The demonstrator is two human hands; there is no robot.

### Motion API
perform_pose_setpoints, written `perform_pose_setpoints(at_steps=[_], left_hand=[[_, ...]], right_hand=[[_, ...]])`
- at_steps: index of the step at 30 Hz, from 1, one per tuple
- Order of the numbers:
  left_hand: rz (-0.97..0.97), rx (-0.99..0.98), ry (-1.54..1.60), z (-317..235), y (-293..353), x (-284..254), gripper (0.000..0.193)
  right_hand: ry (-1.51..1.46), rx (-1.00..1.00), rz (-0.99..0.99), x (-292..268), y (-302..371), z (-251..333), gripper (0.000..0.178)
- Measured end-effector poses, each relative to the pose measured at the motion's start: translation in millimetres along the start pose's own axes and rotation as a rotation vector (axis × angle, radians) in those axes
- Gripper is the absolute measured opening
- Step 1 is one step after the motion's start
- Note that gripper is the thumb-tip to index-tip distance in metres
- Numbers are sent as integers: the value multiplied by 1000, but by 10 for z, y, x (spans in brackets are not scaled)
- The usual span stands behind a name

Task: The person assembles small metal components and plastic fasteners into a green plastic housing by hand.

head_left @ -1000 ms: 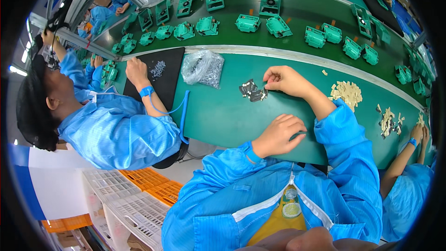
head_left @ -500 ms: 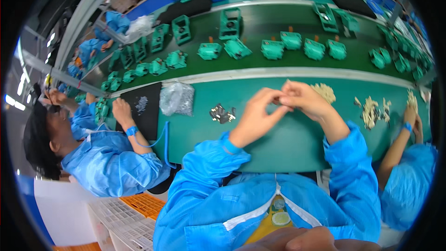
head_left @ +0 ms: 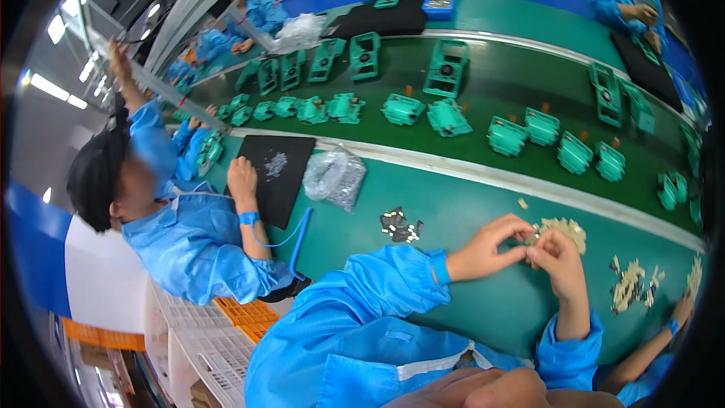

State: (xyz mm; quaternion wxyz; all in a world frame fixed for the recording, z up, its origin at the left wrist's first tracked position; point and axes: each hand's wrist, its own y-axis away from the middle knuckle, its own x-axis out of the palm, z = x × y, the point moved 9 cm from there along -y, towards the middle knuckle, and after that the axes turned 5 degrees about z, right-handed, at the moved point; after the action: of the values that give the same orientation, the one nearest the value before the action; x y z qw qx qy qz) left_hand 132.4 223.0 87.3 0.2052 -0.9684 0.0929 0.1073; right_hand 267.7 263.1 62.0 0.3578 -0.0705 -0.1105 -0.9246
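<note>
My left hand (head_left: 491, 248) and my right hand (head_left: 557, 257) meet over the green tabletop (head_left: 461, 295), fingertips pinched close together. Whatever sits between the fingers is too small or too hidden to name. Right behind the hands lies a heap of small cream-coloured parts (head_left: 570, 233), partly covered by my fingers. One loose cream piece (head_left: 522, 203) rests a little farther back. Left of my left hand is a small pile of black parts with pale ends (head_left: 399, 225).
Beyond a pale rail (head_left: 453, 174), a conveyor (head_left: 362, 140) carries several green housings (head_left: 402, 109). To the left, a co-worker (head_left: 200, 234) sits beside a black mat (head_left: 276, 174) and a clear bag of parts (head_left: 336, 179). Mixed cream and black pieces (head_left: 628, 287) lie at right, near another person's hand (head_left: 682, 310).
The view has turned, so the scene sits tilted. My hands, still together, are now right beside the cream heap. The left co-worker's far hand has risen.
</note>
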Motion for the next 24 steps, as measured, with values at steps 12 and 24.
perform_pose_setpoints(at_steps=[12,24], left_hand=[[-12,39,37,-54,69,-68,10],[-51,7,20,-217,347,-52,13]], right_hand=[[60,-38,-95,129,37,57,15],[119,-74,-138,254,274,22,8]])
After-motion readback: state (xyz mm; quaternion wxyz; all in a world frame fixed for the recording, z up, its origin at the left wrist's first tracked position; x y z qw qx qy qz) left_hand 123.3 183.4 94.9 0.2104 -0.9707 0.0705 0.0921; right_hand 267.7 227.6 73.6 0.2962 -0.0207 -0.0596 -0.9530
